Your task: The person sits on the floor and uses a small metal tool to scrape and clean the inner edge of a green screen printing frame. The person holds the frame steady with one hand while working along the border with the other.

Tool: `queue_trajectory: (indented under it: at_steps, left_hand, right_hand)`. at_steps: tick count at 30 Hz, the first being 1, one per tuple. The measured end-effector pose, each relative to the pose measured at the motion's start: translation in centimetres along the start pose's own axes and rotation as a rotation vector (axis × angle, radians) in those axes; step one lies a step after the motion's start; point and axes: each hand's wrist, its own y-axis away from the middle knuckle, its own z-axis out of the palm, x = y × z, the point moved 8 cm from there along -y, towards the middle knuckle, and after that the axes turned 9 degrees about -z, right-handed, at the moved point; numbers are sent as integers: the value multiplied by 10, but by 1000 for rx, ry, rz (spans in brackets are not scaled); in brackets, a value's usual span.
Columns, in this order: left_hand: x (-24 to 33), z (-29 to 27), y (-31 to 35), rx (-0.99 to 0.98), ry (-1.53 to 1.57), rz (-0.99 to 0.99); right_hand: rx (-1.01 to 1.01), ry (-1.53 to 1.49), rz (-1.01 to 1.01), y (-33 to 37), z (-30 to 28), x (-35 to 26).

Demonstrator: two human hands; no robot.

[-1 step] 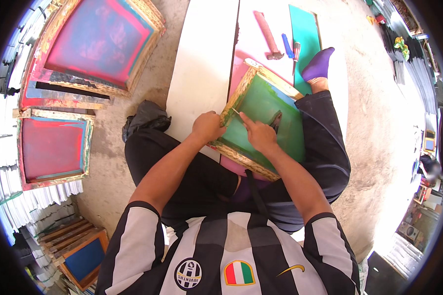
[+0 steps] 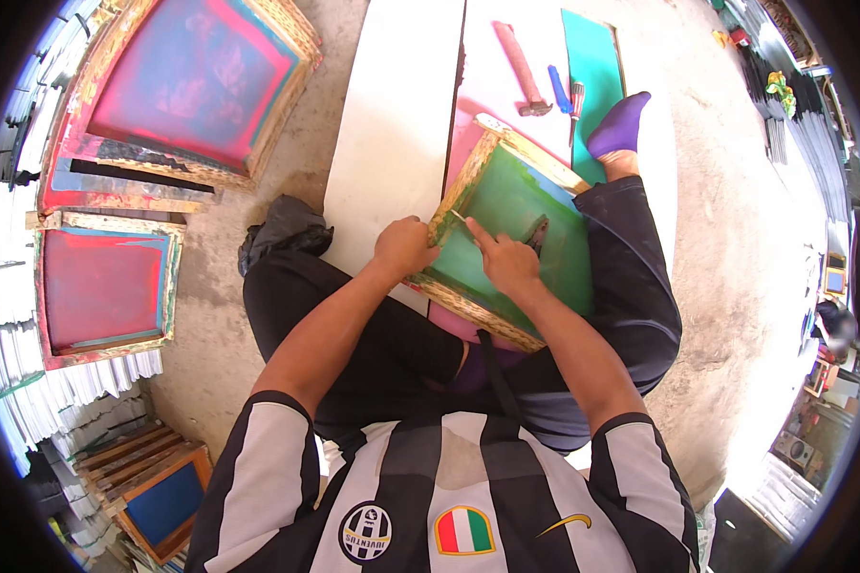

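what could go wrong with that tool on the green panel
The dark plier-like tool lies on the green panel and might slide or scratch it if the wooden frame tilts. The right hand is close to the frame's left side, so a splinter could catch a finger. The striped-handled screwdriver could get kicked by the nearby foot.

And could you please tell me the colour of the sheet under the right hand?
The sheet is mostly green, seen best from the head view.

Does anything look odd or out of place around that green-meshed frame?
Mildly: a dark, pliers-like tool shows over the green mesh, beside the right hand, where a hard tool might mark it. The wooden frame looks rough and stained. Nothing looks spilled.
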Motion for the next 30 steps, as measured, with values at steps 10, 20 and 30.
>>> queue_trajectory:
  at_steps: [10, 20, 30]
  left_hand:
    - [-1, 4, -3, -20, -9, 5]
    - [3, 5, -6, -6, -29, 34]
    - [3, 6, -5, 28, -41, 42]
  right_hand:
    - [-9, 9, -125, -10, -15, 16]
    - [206, -424, -373, -24, -4, 34]
    - [55, -382, -220, -23, 7, 38]
